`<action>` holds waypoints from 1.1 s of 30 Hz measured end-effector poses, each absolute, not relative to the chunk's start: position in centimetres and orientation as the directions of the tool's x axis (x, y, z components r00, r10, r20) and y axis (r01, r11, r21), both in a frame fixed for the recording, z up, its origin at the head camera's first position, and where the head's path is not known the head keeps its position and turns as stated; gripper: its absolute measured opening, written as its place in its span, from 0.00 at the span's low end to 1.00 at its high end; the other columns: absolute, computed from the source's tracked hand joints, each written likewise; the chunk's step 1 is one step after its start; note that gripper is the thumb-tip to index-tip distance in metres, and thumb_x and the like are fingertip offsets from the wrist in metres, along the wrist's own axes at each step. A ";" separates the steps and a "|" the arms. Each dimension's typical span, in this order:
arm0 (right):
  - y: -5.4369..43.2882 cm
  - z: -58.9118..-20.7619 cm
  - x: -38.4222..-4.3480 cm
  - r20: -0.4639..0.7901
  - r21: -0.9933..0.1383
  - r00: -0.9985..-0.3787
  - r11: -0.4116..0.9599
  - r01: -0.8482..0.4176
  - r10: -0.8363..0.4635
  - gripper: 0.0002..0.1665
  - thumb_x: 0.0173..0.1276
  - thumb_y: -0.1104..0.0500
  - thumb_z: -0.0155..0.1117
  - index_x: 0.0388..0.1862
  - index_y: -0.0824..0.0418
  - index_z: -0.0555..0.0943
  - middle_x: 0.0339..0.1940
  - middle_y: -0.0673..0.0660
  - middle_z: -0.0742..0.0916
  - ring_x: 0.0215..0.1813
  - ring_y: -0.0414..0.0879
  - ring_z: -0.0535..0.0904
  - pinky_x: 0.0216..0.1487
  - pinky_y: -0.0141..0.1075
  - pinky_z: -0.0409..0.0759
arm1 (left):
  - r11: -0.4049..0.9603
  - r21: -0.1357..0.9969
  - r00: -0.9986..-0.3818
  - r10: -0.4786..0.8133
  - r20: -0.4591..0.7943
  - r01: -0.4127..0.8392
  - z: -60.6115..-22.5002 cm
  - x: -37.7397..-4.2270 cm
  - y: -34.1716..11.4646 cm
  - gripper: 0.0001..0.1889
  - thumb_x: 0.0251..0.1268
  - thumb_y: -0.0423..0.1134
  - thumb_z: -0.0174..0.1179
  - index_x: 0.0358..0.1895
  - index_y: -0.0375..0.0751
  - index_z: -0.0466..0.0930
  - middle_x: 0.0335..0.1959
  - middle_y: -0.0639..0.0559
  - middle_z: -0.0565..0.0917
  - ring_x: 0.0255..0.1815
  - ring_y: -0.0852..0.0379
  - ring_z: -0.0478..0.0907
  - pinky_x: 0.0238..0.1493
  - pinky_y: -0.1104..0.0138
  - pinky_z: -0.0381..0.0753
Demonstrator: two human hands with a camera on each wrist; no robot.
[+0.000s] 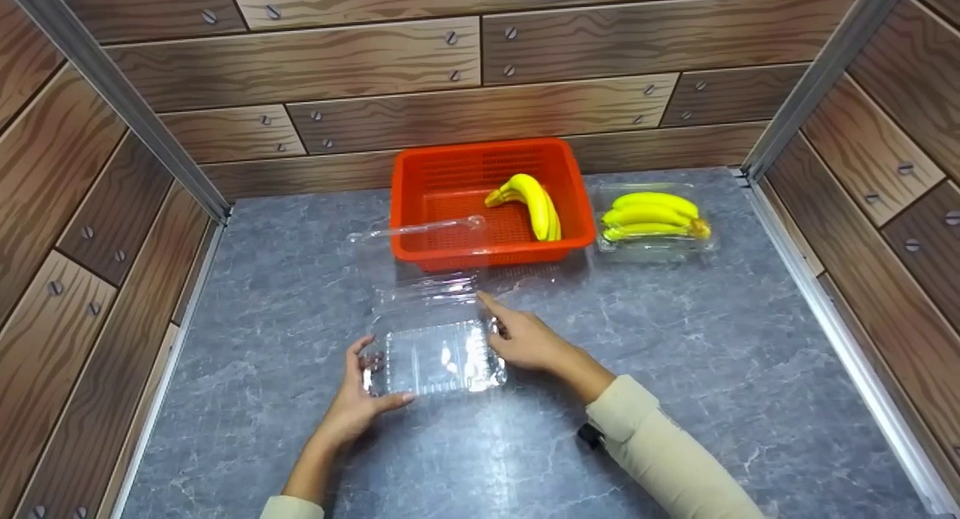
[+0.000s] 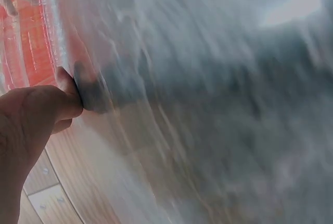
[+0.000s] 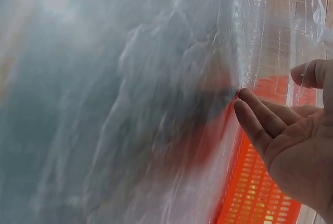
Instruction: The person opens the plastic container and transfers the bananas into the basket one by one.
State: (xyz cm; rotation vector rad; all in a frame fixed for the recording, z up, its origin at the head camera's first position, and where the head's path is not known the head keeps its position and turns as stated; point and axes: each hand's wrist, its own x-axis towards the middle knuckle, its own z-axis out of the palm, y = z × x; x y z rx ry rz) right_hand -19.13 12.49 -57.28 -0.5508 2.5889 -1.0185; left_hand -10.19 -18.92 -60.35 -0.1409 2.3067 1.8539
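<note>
A clear plastic clamshell container [image 1: 427, 358] lies with its lid [image 1: 427, 260] folded back toward the basket. At its near left corner, my left hand [image 1: 360, 399] grips the base, thumb along the front edge and fingers at the left side. My right hand [image 1: 531, 339] is at the container's right side, index finger pointing forward near the hinge. Its fingers [image 3: 260, 117] look fairly straight in the right wrist view, the thumb apart from them. The left wrist view shows the left hand [image 2: 47, 101] close to the clear plastic.
Behind the lid stands an orange-red basket [image 1: 491, 255] with a bunch of bananas [image 1: 536, 204] inside. Right of it sits another clear container [image 1: 660, 250] holding bananas [image 1: 649, 211]. Wood-patterned walls [image 1: 480, 54] enclose the grey marbled table [image 1: 712, 399].
</note>
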 end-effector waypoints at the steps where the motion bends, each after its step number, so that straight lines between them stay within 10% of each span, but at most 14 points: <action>1: 12.2 -57.3 -19.2 -0.144 -0.702 -0.878 0.672 -0.234 -0.456 0.49 0.75 0.56 0.59 0.91 0.46 0.52 0.49 0.62 0.88 0.21 0.38 0.65 0.28 0.35 0.76 | 0.221 0.958 -0.980 0.038 -0.197 -0.184 -60.3 -10.2 -19.2 0.62 0.48 0.32 0.85 0.82 0.50 0.49 0.74 0.30 0.69 0.78 0.34 0.68 0.80 0.40 0.64; 4: 11.5 -57.2 -19.3 -0.145 -0.703 -0.872 0.669 -0.241 -0.468 0.49 0.75 0.55 0.59 0.91 0.46 0.51 0.58 0.64 0.88 0.21 0.38 0.65 0.30 0.35 0.76 | 0.234 0.954 -0.979 0.041 -0.202 -0.187 -60.3 -10.2 -20.1 0.62 0.49 0.32 0.84 0.82 0.50 0.48 0.75 0.30 0.70 0.78 0.34 0.68 0.80 0.39 0.64; 11: 9.5 -57.1 -19.6 -0.148 -0.695 -0.857 0.668 -0.265 -0.494 0.49 0.75 0.54 0.59 0.91 0.49 0.51 0.46 0.63 0.88 0.21 0.39 0.65 0.30 0.36 0.77 | 0.250 0.948 -0.976 0.046 -0.215 -0.197 -60.3 -10.4 -22.6 0.62 0.49 0.32 0.84 0.83 0.49 0.47 0.77 0.30 0.68 0.80 0.33 0.66 0.82 0.36 0.61; 20: 6.3 -57.2 -20.2 -0.135 -0.702 -0.841 0.650 -0.292 -0.524 0.50 0.74 0.53 0.60 0.90 0.50 0.52 0.79 0.63 0.79 0.25 0.40 0.70 0.40 0.39 0.83 | 0.220 0.948 -0.966 0.067 -0.251 -0.231 -60.0 -11.0 -26.3 0.61 0.54 0.28 0.80 0.83 0.46 0.42 0.83 0.30 0.62 0.85 0.34 0.60 0.84 0.39 0.59; 27: 3.9 -57.3 -20.7 -0.111 -0.688 -0.843 0.653 -0.318 -0.527 0.49 0.73 0.52 0.61 0.90 0.52 0.55 0.62 0.64 0.87 0.32 0.43 0.73 0.49 0.43 0.83 | 0.200 0.944 -0.956 0.078 -0.284 -0.264 -59.9 -11.2 -28.6 0.61 0.59 0.28 0.77 0.85 0.51 0.39 0.85 0.34 0.60 0.86 0.36 0.57 0.84 0.38 0.59; 33: 1.8 -57.1 -21.0 -0.147 -0.704 -0.837 0.650 -0.285 -0.527 0.50 0.74 0.52 0.61 0.90 0.46 0.53 0.59 0.60 0.88 0.25 0.39 0.69 0.34 0.35 0.78 | 0.212 0.938 -0.955 0.060 -0.292 -0.274 -59.7 -11.2 -30.5 0.60 0.61 0.28 0.75 0.85 0.52 0.38 0.85 0.35 0.59 0.86 0.38 0.57 0.78 0.55 0.71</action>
